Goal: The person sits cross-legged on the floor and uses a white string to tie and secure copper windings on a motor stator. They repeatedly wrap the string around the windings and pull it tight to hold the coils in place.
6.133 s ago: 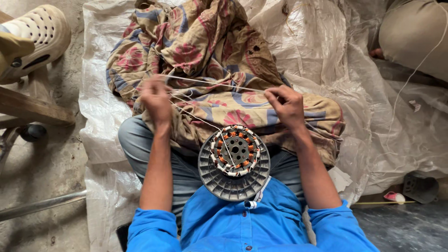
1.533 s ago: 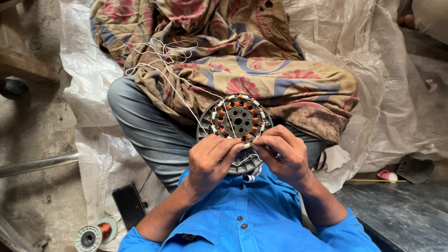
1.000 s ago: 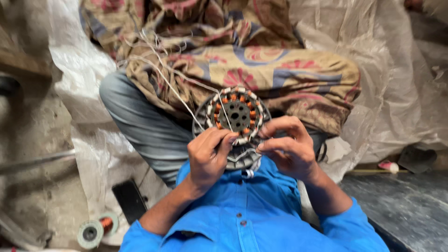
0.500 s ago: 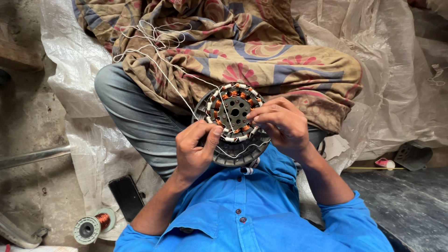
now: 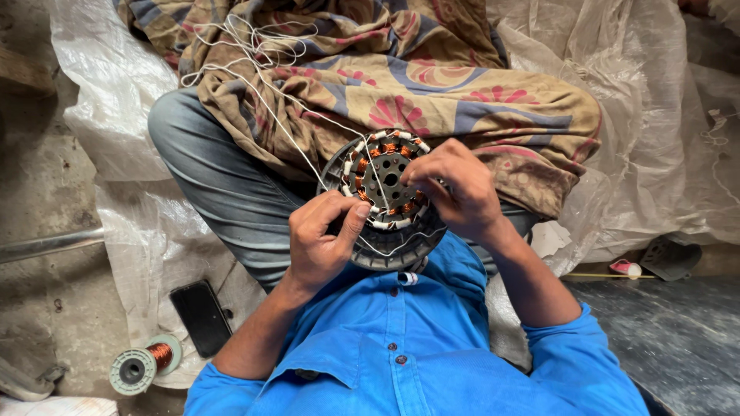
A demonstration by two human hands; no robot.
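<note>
Two bare hands work on one round motor stator [image 5: 389,204], a grey metal disc with copper windings set in a ring around a perforated centre. The stator rests in the person's lap, against the front of the blue shirt [image 5: 401,354], between both hands.

The left hand [image 5: 322,240] sits at the stator's lower left edge. Its fingers [image 5: 327,212] are curled inward, and the thumb presses toward them at the rim of the winding ring; the grip is nearly closed. A white cord [image 5: 289,131] runs to this point, though whether the fingers pinch it cannot be told.

The right hand [image 5: 455,189] covers the stator's right side. Its fingers [image 5: 420,171] are bent down onto the windings, tips touching the ring near the centre holes. The grip is close to shut; what it holds, if anything, is hidden by the knuckles.

The white cord runs from the stator up and to the left, ending in a loose tangle on a patterned cloth [image 5: 432,85] draped over the knees. Grey trousers [image 5: 223,185] show to the left of the stator.

On the plastic sheet [image 5: 146,231] covering the floor, a black phone [image 5: 200,316] lies just beside a spool of copper wire [image 5: 142,366].
</note>
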